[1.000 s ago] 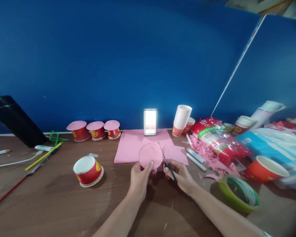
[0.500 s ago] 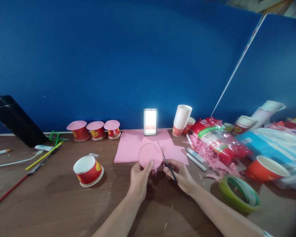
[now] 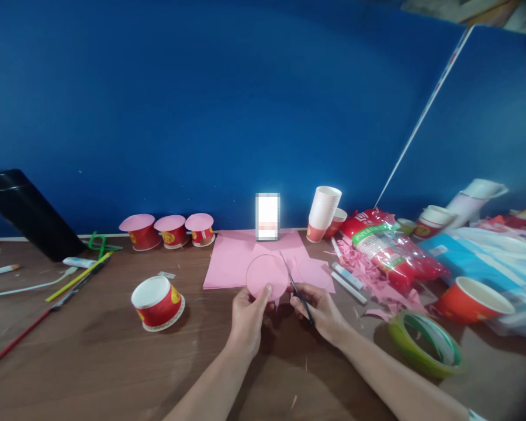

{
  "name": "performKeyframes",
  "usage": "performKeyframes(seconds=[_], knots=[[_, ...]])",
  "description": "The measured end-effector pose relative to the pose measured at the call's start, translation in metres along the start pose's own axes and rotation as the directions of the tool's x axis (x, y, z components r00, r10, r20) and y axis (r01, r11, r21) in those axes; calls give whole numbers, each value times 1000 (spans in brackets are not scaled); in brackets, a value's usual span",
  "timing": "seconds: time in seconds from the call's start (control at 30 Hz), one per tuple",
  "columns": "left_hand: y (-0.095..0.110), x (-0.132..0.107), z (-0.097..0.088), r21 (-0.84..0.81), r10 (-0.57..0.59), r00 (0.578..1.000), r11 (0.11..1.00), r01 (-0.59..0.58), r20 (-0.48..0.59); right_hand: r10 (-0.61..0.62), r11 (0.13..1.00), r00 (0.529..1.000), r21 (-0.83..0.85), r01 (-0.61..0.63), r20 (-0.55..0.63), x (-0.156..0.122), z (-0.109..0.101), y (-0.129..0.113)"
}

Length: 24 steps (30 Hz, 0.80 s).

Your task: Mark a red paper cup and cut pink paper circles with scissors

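Between thumb and fingers, my left hand (image 3: 251, 313) pinches a round pink paper disc (image 3: 266, 273) with a dark outline along its edge. A small strip of pink paper hangs below the disc. My right hand (image 3: 319, 307) grips a pair of scissors (image 3: 301, 298) with dark handles, its blades pointing up and left beside the disc's right edge. Behind the disc lies a stack of pink paper sheets (image 3: 230, 257). Another pink piece (image 3: 314, 272) with a circle drawn on it rests to the right. The fingers inside the scissor handles are partly hidden.
On the left stands a cut-down red paper cup (image 3: 158, 301); three similar cups (image 3: 170, 231) with pink tops line the wall. A phone-like bright screen (image 3: 267, 216) is blurred. At right are stacked cups (image 3: 324, 213), pink scraps (image 3: 355, 266), a red bag (image 3: 390, 245) and a tape roll (image 3: 425, 345).
Almost nothing differs. The disc and scissors keep nearly the same place, and both hands stay where they were.
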State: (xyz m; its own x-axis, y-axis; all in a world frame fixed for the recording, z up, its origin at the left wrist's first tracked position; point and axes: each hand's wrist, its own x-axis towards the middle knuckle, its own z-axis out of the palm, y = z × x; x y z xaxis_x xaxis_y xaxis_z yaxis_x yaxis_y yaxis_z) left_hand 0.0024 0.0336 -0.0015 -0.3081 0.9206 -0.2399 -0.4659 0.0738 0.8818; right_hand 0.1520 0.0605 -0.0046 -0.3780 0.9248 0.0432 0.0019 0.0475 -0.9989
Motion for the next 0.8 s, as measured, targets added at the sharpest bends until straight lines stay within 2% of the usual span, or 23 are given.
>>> performKeyframes(seconds=[0.8], knots=[[-3,2,-2,19,23,1000,1000,-24,11,-9,999,1000,-31,9,2,2,0,5]])
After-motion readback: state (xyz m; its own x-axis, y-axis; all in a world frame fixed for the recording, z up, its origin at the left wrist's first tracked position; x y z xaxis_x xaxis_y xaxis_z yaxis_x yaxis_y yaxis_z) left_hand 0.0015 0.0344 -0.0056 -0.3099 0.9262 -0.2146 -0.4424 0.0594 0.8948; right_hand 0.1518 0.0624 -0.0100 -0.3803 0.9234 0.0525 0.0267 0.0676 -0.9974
